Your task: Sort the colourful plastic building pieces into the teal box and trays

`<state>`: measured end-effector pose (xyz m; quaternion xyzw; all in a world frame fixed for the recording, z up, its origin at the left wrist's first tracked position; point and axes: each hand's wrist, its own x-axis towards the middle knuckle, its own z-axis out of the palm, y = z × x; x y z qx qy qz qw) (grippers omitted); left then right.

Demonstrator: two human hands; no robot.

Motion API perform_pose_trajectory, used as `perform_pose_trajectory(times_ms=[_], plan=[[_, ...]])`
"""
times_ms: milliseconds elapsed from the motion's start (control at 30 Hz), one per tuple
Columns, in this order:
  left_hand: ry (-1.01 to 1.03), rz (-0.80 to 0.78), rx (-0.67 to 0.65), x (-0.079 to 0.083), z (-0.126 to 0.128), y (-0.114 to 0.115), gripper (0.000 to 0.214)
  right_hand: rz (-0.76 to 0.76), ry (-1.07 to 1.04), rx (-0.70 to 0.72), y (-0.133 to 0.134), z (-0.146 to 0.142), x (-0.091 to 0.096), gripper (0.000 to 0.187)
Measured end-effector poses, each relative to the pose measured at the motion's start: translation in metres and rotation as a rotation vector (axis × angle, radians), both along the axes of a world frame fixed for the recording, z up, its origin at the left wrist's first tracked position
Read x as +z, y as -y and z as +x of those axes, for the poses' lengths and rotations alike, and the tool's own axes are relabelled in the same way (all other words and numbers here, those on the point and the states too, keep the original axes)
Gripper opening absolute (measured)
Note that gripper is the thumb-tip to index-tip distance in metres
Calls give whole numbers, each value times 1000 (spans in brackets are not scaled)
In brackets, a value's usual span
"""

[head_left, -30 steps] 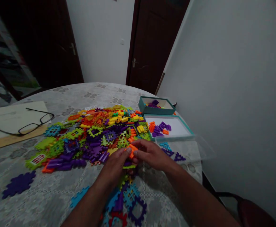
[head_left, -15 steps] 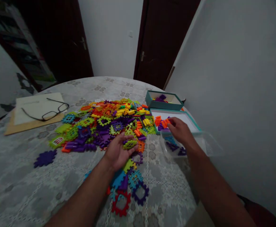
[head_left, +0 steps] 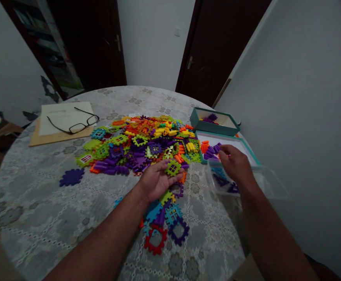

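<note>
My left hand (head_left: 157, 181) is palm up above the near right side of the block pile (head_left: 138, 156). A lime-green toothed block (head_left: 173, 168) with a window grid lies across its fingers. My right hand (head_left: 234, 162) reaches over a white tray with a teal rim (head_left: 242, 144), its thumb and fingers pinched together. Something small and pinkish shows at the fingertips, too small to name. Purple rod-like pieces (head_left: 211, 152) lie beside that hand in the tray, with orange ones (head_left: 204, 146) to their left.
A clear plastic container (head_left: 215, 191) with blue and purple pieces stands below my right hand. Behind the tray is a teal box (head_left: 207, 125) holding pieces. Loose blocks, among them a red frame (head_left: 155, 251), lie near me. Glasses (head_left: 78, 127) rest on papers at left.
The view has shifted, so the table sits further right. The green block in my left hand now faces me more. My right hand has shifted slightly over the tray, and more purple pieces show there.
</note>
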<state>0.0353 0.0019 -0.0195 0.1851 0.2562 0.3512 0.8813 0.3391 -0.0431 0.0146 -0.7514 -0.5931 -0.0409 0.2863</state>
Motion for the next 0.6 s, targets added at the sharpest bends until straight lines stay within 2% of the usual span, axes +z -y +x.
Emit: perform_pose_trajectory(times_ms=[133,267,333,467,600], plan=[[5,36,-40,5,1,4,38,-108,-307,261,15,-63,8,27],[-30,84,-40,6,2,8,39,-167,-453,434,23,-109,-1,25],[-65,113,-35,4,3,9,40,-170,-470,454,23,-121,-8,22],[-126,159,-67,3,4,11,39,-142,-486,388,21,-126,-16,15],[-154,190,-113,7,5,15,30,-190,-606,379,19,-123,-15,21]])
